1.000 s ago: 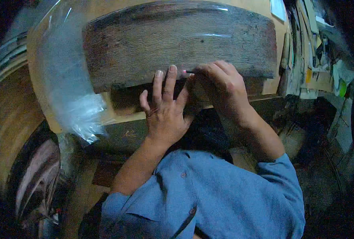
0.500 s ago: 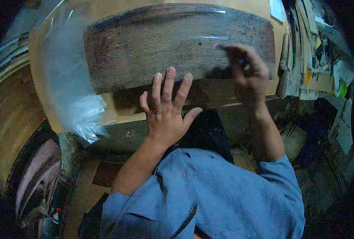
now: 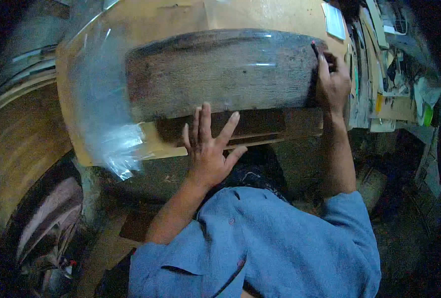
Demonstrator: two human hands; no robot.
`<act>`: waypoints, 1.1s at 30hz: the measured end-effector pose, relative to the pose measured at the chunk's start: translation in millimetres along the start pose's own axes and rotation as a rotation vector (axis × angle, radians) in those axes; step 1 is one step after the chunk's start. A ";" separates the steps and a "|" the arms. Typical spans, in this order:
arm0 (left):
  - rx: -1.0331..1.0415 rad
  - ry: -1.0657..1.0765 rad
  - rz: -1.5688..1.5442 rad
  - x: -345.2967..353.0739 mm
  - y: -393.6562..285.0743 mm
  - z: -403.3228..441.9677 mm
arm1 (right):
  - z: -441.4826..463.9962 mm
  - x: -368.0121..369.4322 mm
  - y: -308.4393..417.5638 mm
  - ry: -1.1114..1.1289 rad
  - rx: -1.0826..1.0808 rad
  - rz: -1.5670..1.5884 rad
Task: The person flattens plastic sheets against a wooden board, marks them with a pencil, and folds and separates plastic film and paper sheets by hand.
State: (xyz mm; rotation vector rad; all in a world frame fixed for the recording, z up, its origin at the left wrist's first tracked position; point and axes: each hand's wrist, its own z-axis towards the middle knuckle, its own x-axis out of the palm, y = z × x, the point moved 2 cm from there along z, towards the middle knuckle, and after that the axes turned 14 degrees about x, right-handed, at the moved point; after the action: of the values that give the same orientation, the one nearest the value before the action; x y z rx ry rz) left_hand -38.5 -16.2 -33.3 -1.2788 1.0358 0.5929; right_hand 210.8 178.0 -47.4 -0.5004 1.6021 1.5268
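Observation:
A long grey-brown panel (image 3: 220, 74) with a wrinkled, worn surface and a curved far edge lies across the board in front of me. My left hand (image 3: 210, 151) is open, its fingers spread and its fingertips at the panel's near edge. At the panel's right end, my right hand (image 3: 335, 82) is closed around a slim dark pen-like stick (image 3: 315, 48) with a reddish end pointing up and away. Most of that stick is hidden by the fingers, so its exact kind does not show.
Under the panel is a tan board (image 3: 170, 17). Clear plastic sheeting (image 3: 96, 99) covers its left side and hangs over the near edge. A small white-framed rectangle (image 3: 333, 21) lies at the back right. Boards and clutter (image 3: 397, 94) stand along the right; a dark curved piece (image 3: 51, 213) leans lower left.
My right hand has moved right and slightly up, to the panel's right end, still holding the stick. My left hand stays spread at the near edge. The view has shifted a little.

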 end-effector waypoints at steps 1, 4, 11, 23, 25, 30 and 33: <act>0.004 -0.007 0.010 0.4 0.3 -5.7 | -4.8 -2.3 -6.4 0.015 0.003 0.066; 0.040 -0.184 -0.094 3.9 1.6 -24.9 | -41.3 -17.4 1.5 0.061 0.028 0.317; -0.604 -0.572 -1.354 36.5 14.7 -13.0 | -138.8 -29.0 0.9 0.512 0.140 0.359; -0.593 -0.446 -1.267 12.7 20.3 -12.2 | -159.5 -16.5 7.5 1.174 0.563 0.556; -0.603 -0.371 -1.254 -5.6 12.7 -15.8 | -163.0 2.4 6.4 1.302 0.741 0.667; -0.721 -0.279 -1.618 2.7 1.0 -33.6 | -151.4 14.2 39.6 1.410 0.989 1.066; -0.697 -0.351 -1.664 12.0 -2.2 -41.2 | -145.2 14.6 46.5 1.447 0.850 1.047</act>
State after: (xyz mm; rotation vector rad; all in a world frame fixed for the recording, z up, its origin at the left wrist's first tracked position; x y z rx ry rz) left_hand -43.2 -58.2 -41.0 -2.0067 -0.7422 -0.1996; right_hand 123.6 52.1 -45.1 -0.1986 3.8018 0.7040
